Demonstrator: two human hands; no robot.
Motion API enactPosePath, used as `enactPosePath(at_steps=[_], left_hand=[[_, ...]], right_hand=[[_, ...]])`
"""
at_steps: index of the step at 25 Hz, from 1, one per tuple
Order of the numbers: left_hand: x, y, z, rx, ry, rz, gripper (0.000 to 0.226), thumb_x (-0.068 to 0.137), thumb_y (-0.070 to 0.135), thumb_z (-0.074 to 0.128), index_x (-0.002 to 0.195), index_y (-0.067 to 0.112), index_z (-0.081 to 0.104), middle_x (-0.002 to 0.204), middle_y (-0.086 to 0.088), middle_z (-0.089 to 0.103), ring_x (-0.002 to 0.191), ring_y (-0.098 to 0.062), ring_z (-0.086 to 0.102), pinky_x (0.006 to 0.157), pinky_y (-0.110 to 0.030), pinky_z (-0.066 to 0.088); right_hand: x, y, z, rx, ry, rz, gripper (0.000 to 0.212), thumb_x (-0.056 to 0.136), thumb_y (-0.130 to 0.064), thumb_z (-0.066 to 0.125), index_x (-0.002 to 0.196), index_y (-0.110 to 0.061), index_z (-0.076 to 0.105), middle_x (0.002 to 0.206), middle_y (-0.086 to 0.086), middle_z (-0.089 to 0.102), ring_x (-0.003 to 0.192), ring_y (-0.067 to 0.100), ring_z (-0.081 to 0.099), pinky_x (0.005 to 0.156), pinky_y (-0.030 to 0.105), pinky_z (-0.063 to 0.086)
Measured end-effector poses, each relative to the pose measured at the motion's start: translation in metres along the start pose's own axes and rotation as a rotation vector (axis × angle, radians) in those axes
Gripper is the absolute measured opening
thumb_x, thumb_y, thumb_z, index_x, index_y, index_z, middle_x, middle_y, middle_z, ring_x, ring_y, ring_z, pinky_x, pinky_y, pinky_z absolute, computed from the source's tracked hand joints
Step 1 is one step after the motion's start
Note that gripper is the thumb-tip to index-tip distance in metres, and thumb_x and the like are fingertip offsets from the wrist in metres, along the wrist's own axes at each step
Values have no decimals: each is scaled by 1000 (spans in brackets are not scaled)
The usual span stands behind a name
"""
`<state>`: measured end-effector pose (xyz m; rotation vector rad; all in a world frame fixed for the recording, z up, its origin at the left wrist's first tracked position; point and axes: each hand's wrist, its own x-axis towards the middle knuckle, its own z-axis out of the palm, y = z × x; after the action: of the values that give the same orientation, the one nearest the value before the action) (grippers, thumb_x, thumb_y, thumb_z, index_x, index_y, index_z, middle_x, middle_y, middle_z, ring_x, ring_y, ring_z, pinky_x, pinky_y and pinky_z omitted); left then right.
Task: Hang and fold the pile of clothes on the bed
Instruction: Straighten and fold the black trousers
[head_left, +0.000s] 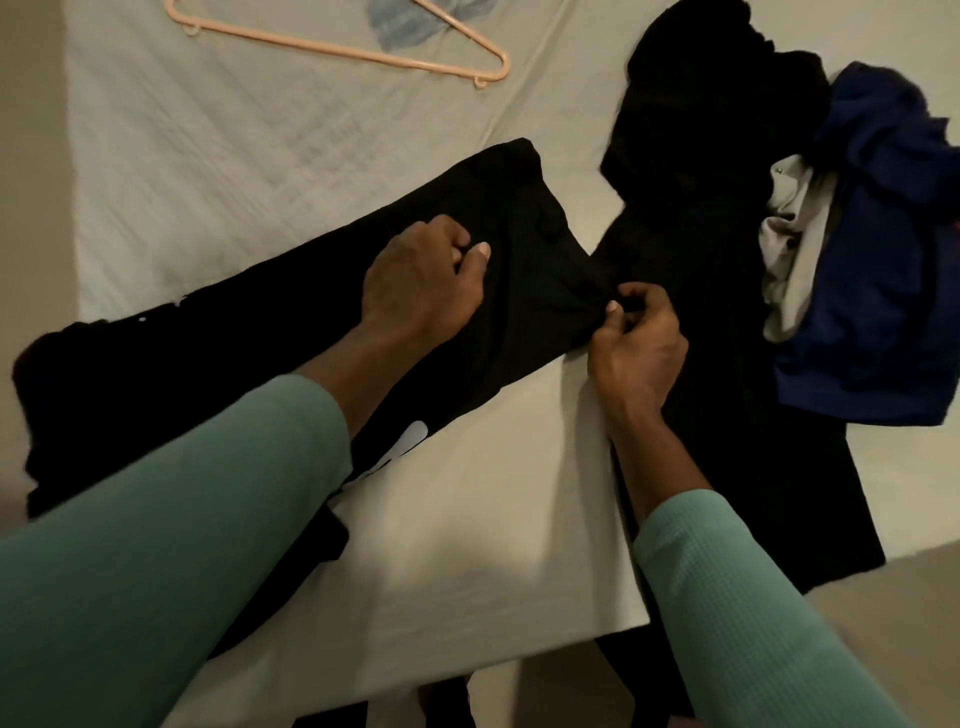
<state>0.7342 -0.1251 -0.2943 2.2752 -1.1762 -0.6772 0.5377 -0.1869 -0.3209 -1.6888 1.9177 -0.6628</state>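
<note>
Right grip (636, 338) pinches an edge of the black garment (519, 218) laid flat on the bed (493, 493); left grip (421, 275) rests curled on it, hold unclear. Folding looks underway; next, that edge likely needs carrying across, keeping the cloth smooth.

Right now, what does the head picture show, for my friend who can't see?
Two hands work on a black garment spread across a bed: the left hand rests on it, the right hand pinches its edge. A pile of dark clothes lies to the right and a pink hanger at the top.
</note>
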Motion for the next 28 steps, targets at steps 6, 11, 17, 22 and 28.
enactPosePath(at_steps=[6, 11, 17, 22, 28], left_hand=[[60, 29, 14, -62, -169, -132, 26, 94, 42, 72, 81, 21, 65, 90, 5, 69, 100, -20, 68, 90, -31, 48], [70, 27, 12, -354, -256, -207, 20, 92, 33, 79, 99, 14, 77, 91, 0, 74, 83, -9, 69, 82, -28, 59], [74, 36, 6, -206, -331, -180, 33, 94, 44, 75, 89, 12, 72, 86, -3, 71, 73, -10, 65, 67, -27, 50], [68, 43, 24, -90, -182, -14, 18, 95, 36, 74, 82, 23, 70, 74, 11, 62, 72, -2, 58, 80, -29, 48], [78, 47, 48, -46, -67, 172, 10, 99, 32, 67, 104, 24, 71, 82, 8, 62, 82, -11, 60, 78, -27, 42]], right_hand=[[5, -1, -9, -107, -23, -75, 26, 101, -48, 50, 112, -28, 61, 96, -7, 67, 94, 17, 64, 81, 36, 51], [14, 15, -15, -190, -133, -147, 18, 99, -44, 60, 100, -27, 63, 84, -7, 67, 86, 17, 65, 75, 36, 53], [17, 18, -26, -42, -218, -55, 10, 101, -29, 60, 96, -22, 65, 82, -8, 65, 80, 14, 65, 79, 42, 58], [20, 14, -22, -43, -206, -9, 8, 99, -26, 58, 95, -22, 64, 83, -7, 65, 83, 14, 64, 81, 40, 56], [13, 26, -16, -152, -114, -77, 11, 103, -23, 55, 109, -17, 61, 106, 2, 64, 106, 22, 58, 89, 33, 45]])
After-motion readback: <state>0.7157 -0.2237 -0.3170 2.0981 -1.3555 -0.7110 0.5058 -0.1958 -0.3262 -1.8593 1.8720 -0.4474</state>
